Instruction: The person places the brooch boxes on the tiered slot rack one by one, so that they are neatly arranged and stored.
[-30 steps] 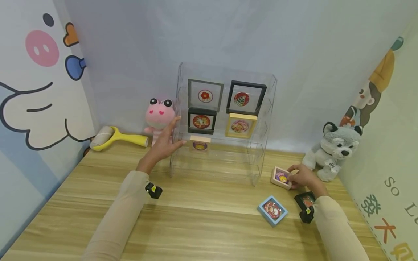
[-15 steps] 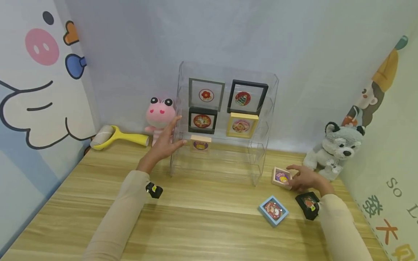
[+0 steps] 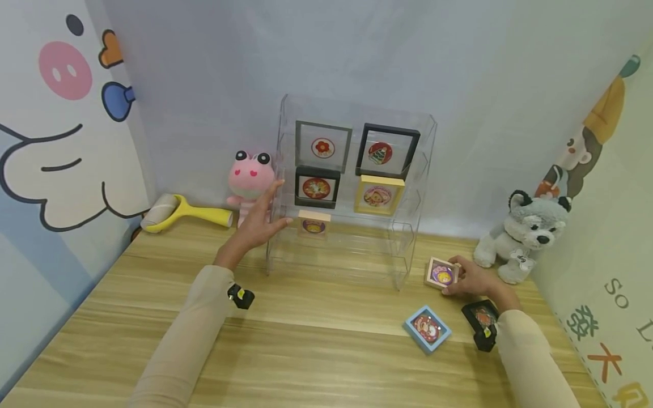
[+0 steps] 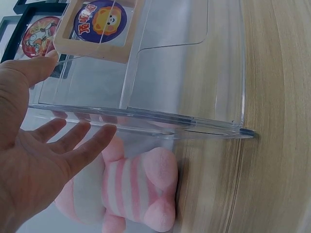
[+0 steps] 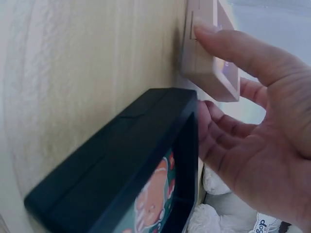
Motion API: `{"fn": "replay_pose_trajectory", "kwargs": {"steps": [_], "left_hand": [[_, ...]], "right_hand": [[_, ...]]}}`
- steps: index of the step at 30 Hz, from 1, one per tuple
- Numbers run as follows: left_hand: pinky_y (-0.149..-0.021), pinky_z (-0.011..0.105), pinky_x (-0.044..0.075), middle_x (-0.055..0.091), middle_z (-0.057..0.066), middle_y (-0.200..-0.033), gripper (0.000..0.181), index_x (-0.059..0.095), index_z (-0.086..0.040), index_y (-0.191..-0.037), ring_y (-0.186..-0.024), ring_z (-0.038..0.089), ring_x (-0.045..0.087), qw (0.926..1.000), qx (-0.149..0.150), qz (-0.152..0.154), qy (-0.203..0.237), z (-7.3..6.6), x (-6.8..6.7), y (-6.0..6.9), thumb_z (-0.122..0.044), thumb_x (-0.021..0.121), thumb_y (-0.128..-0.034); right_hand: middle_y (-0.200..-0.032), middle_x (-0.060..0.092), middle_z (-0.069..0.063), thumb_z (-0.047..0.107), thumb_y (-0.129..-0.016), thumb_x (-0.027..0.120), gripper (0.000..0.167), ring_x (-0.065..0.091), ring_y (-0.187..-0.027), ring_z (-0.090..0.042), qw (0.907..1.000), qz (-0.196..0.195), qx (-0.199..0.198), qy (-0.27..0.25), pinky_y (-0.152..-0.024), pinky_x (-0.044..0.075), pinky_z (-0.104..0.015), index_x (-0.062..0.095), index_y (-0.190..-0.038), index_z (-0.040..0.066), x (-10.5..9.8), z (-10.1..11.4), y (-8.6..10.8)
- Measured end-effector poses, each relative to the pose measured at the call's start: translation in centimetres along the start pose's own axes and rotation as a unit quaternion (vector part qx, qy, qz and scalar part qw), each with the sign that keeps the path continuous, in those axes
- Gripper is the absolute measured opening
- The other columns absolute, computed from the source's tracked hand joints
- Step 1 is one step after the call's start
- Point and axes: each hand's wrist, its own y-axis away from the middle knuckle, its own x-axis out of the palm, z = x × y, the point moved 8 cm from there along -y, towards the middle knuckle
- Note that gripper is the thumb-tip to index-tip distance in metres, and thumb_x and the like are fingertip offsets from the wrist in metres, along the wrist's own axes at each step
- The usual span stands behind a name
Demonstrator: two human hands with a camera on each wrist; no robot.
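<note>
A clear acrylic display rack (image 3: 352,249) stands at the middle of the table, with small picture frames on its tiers. My left hand (image 3: 253,228) is at the rack's left side, its fingers extended along the side panel. In the left wrist view its thumb lies in front, near a light-wood frame (image 4: 99,26) on the lower tier. At the right, my right hand (image 3: 476,279) pinches a second light-wood picture frame (image 3: 441,274) with a purple and yellow picture, thumb on one side and a finger on the other. A black picture frame (image 3: 482,318) lies close under that wrist.
A blue picture frame (image 3: 427,329) lies on the wooden table (image 3: 306,362). A pink plush toy (image 3: 251,180) sits left of the rack, beside a yellow-handled lint roller (image 3: 186,214). A grey plush dog (image 3: 533,232) sits at the back right.
My right thumb has shifted to the near edge of the light-wood frame, which has turned slightly. The left hand has stayed beside the rack.
</note>
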Motion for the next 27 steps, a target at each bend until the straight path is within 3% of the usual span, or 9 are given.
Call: {"fn": "replay_pose_trajectory", "kwargs": {"steps": [3,9,13,16,19,22,27], "left_hand": [[-0.118,0.062,0.029,0.014,0.018,-0.167,0.083,0.018,-0.018,-0.158,-0.15,0.045,0.024,1.0,0.003,-0.001,-0.001,0.0,-0.1,0.0,-0.013,0.069,-0.0931],[-0.118,0.063,0.029,0.013,0.018,-0.167,0.084,0.017,-0.02,-0.159,-0.15,0.045,0.024,1.0,0.001,0.001,0.001,-0.1,0.0,0.1,-0.013,0.069,-0.0933],[-0.118,0.063,0.029,0.013,0.018,-0.167,0.084,0.017,-0.02,-0.159,-0.149,0.046,0.024,1.0,0.002,0.001,0.003,-0.1,0.0,0.1,-0.013,0.069,-0.0932],[-0.118,0.063,0.028,0.014,0.018,-0.167,0.084,0.017,-0.02,-0.159,-0.149,0.045,0.024,1.0,0.002,0.0,0.004,-0.1,0.1,0.1,-0.013,0.069,-0.093],[-0.118,0.064,0.028,0.014,0.018,-0.167,0.084,0.017,-0.02,-0.158,-0.149,0.045,0.024,1.0,0.003,-0.001,0.004,0.0,0.1,0.1,-0.012,0.07,-0.093],[-0.117,0.064,0.029,0.014,0.018,-0.167,0.084,0.018,-0.02,-0.158,-0.149,0.045,0.024,1.0,0.003,-0.002,0.004,0.0,0.1,0.0,-0.012,0.07,-0.093],[-0.117,0.064,0.029,0.014,0.018,-0.167,0.083,0.018,-0.021,-0.158,-0.149,0.046,0.025,1.0,0.001,0.0,0.0,0.0,0.0,0.0,-0.013,0.069,-0.0934]], "right_hand": [[-0.095,0.059,-0.022,0.016,-0.076,0.086,0.083,0.058,-0.081,-0.023,0.9998,-0.017,-0.012,-0.004,-0.07,0.048,-0.032,0.034,-0.135,-0.014,-0.2,0.3,0.0],[-0.077,0.059,-0.008,0.012,-0.08,0.083,0.085,0.053,-0.066,-0.014,0.9988,-0.021,-0.002,-0.044,-0.06,0.046,-0.027,0.028,-0.139,-0.014,-0.2,0.2,0.0],[-0.078,0.066,-0.009,0.008,-0.082,0.081,0.084,0.059,-0.067,-0.012,0.997,-0.027,-0.004,-0.073,-0.062,0.05,-0.025,0.025,-0.14,-0.016,-0.4,0.3,0.0],[-0.08,0.068,-0.01,0.001,-0.084,0.076,0.076,0.063,-0.069,-0.013,0.9912,-0.041,-0.006,-0.126,-0.065,0.056,-0.029,0.026,-0.14,-0.015,-0.8,0.6,0.5],[-0.082,0.068,-0.011,-0.003,-0.086,0.07,0.069,0.067,-0.071,-0.015,0.9844,-0.069,-0.003,-0.162,-0.068,0.059,-0.034,0.027,-0.139,-0.013,-1.6,0.7,1.0],[-0.086,0.068,-0.013,-0.002,-0.088,0.069,0.067,0.069,-0.073,-0.016,0.9811,-0.105,-0.003,-0.162,-0.07,0.061,-0.037,0.027,-0.14,-0.01,-2.8,1.0,1.7],[-0.091,0.064,-0.019,0.0,-0.089,0.07,0.069,0.067,-0.072,-0.006,0.9746,-0.167,-0.024,-0.147,-0.069,0.062,-0.029,0.025,-0.141,-0.006,-5.1,2.6,3.1]]}}
